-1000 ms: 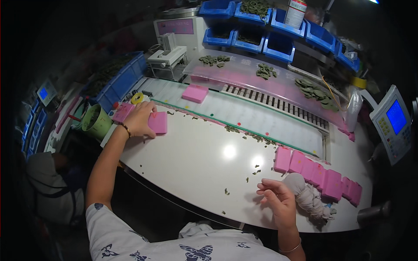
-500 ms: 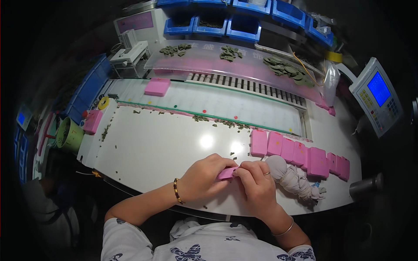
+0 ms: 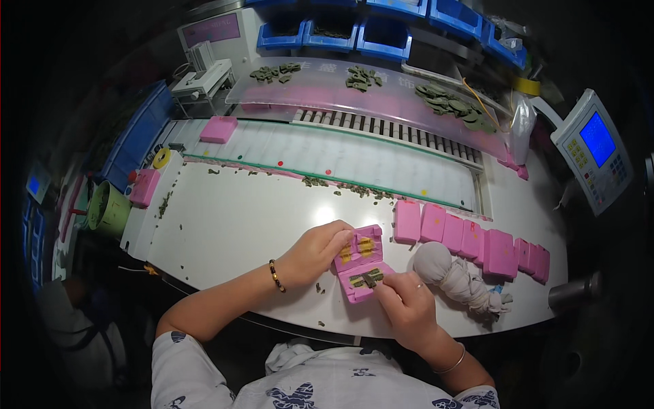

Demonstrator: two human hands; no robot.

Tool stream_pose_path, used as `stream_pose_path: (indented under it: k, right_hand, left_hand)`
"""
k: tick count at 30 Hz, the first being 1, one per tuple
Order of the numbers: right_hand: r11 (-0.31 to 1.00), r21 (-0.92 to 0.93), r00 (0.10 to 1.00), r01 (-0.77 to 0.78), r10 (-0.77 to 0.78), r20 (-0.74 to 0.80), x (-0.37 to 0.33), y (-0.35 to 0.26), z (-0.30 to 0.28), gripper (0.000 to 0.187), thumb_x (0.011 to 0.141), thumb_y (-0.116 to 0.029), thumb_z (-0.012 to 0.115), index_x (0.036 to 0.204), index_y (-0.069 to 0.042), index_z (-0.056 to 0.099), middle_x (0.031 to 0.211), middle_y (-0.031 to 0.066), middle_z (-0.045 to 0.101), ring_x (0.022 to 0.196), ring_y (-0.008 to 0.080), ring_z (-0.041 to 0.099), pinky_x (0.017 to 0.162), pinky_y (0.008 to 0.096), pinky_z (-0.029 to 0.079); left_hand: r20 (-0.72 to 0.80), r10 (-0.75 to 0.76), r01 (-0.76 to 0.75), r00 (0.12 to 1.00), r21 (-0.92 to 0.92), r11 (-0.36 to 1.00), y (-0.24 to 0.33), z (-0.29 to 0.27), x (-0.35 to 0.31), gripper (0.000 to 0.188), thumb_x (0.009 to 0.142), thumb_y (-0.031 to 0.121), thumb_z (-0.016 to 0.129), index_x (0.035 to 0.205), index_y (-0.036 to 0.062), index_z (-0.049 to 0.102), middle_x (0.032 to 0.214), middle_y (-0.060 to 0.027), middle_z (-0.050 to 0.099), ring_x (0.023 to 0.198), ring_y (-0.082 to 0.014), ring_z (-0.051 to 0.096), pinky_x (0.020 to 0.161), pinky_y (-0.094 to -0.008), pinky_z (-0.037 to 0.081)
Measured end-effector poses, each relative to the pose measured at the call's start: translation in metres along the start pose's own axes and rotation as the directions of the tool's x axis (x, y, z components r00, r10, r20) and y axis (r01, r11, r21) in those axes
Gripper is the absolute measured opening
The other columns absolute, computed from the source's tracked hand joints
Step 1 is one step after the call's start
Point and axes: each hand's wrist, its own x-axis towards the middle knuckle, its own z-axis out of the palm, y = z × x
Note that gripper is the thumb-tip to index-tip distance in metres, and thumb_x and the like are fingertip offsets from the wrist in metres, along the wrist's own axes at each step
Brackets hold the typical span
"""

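Observation:
A pink two-part mold (image 3: 345,289) is spread apart like a book above the white tabletop. My left hand (image 3: 315,253) grips its upper half by the left side, thumb on top. Yellowish patterned hollows show in that half. Dark green pieces (image 3: 368,278) lie in the lower half. My right hand (image 3: 407,307) has its fingertips pinched together at the right end of these pieces, by the mold's edge; the exact grip is partly hidden by the fingers.
A row of pink blocks (image 3: 499,253) and a knotted pale cloth bundle (image 3: 463,286) lie to the right. Beyond runs a white conveyor belt (image 3: 300,153) carrying a pink block (image 3: 219,129). Green pieces (image 3: 453,105) rest on a clear shelf; a control panel (image 3: 591,146) stands at right.
The pink mold, closed between both hands before, is now opened out with green pieces showing inside. My left hand has moved slightly up and left. The pink block on the belt has shifted left.

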Motion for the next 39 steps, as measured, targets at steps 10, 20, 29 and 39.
stream_pose_path:
  k: [10,20,29,39]
  right_hand:
    - [0.972,0.070,0.975,-0.222,0.224,-0.013,-0.014,-0.006,-0.002,0.037,0.074,-0.028,0.083,0.086,-0.002,0.061,0.089,0.0113,0.055,0.076,0.0286,0.053,0.063,0.0375,0.046]
    - [0.902,0.182,0.912,-0.392,0.407,-0.051,0.023,0.007,0.006,0.035,0.077,-0.002,0.075,0.105,-0.002,0.054,0.093,0.0144,0.058,0.088,0.0329,0.059,0.078,0.0410,0.048]
    - [0.725,0.562,0.917,-0.398,0.295,0.270,0.031,0.023,0.000,0.029,0.077,-0.002,0.074,0.101,-0.003,0.059,0.093,0.0127,0.063,0.087,0.0314,0.061,0.077,0.0399,0.050]
    - [0.948,0.057,0.944,-0.314,0.318,-0.090,0.022,0.001,0.005,0.049,0.068,-0.009,0.080,0.112,-0.008,0.060,0.112,0.0133,0.054,0.103,0.0332,0.052,0.089,0.0454,0.042]
  left_hand:
    - [-0.061,-0.002,-0.008,0.998,-0.155,0.988,0.004,0.012,-0.013,0.027,0.103,0.018,0.047,0.121,-0.0012,0.054,0.087,-0.0066,0.060,0.064,-0.0077,0.057,0.053,-0.0240,0.047]
    - [0.010,0.098,-0.090,0.995,-0.302,0.949,-0.009,0.042,-0.060,0.045,0.096,0.000,0.058,0.135,0.0003,0.037,0.110,-0.0082,0.058,0.101,-0.0093,0.061,0.079,-0.0232,0.052]
    - [-0.070,0.324,-0.303,0.943,0.219,0.928,0.010,0.016,-0.047,0.033,0.087,0.012,0.075,0.112,0.0032,0.057,0.084,-0.0023,0.063,0.068,-0.0052,0.058,0.062,-0.0206,0.046]
    - [-0.044,0.102,-0.111,0.994,-0.307,0.945,-0.014,0.024,-0.016,0.017,0.097,0.014,0.063,0.107,0.0022,0.055,0.091,-0.0021,0.062,0.079,-0.0049,0.060,0.068,-0.0200,0.050]
